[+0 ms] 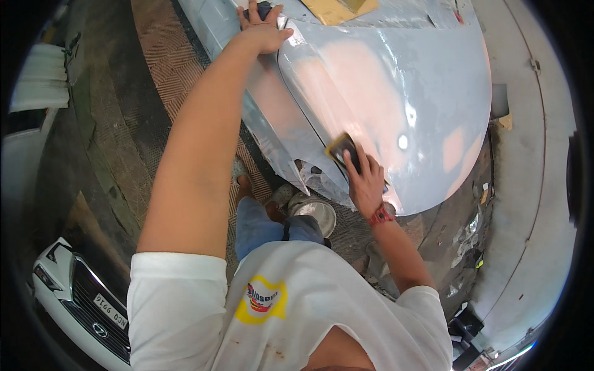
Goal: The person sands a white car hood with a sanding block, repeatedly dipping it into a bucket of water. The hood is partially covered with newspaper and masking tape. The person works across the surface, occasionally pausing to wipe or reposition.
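Note:
A grey-primed car body panel with pale pink patches fills the upper middle, a long seam along its left side. My left hand rests near the top of that seam, fingers spread, over a small dark object that I cannot make out. My right hand grips a dark sanding block with a yellow edge, pressed on the pink area beside the seam at the panel's lower end.
A yellowish cardboard piece lies on the panel's top. A metal bucket stands by my legs. A white car front is at lower left, a pale wall at right, and scattered scraps on the floor.

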The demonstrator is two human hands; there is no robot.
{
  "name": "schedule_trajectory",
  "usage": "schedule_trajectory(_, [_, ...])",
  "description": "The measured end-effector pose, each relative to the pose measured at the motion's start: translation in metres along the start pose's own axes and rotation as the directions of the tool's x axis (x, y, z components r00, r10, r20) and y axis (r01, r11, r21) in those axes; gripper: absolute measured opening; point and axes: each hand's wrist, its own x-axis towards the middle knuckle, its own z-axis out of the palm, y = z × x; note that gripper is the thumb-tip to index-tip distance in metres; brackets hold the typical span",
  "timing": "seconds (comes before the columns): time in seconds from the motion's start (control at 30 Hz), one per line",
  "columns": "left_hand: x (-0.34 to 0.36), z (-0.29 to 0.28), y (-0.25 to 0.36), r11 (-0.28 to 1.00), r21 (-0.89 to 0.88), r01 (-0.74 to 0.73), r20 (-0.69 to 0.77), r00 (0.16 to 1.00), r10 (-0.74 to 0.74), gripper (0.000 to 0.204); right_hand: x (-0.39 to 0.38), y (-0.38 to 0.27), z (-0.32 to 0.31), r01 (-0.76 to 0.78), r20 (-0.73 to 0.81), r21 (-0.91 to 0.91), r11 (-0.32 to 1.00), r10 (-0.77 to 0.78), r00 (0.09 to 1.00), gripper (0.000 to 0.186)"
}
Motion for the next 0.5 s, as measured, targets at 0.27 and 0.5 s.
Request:
schedule_trajectory(0.27, [0.001, 0.003, -0.001, 0.998, 0.059, -0.007, -0.078, 0.997, 0.012, 0.091, 0.156, -0.007, 0.023, 0.038, -0.26, -0.034, 0.999, -0.046, 0.964, 0.073])
schedule_trajectory(0.5, [-0.003, 0.002, 0.002, 0.999, -0.034, 0.022, -0.061, 0.998, -0.024, 0.091, 0.017, 0.011, 0.007, -0.061, -0.047, -0.012, 0.998, 0.06, 0.997, 0.078])
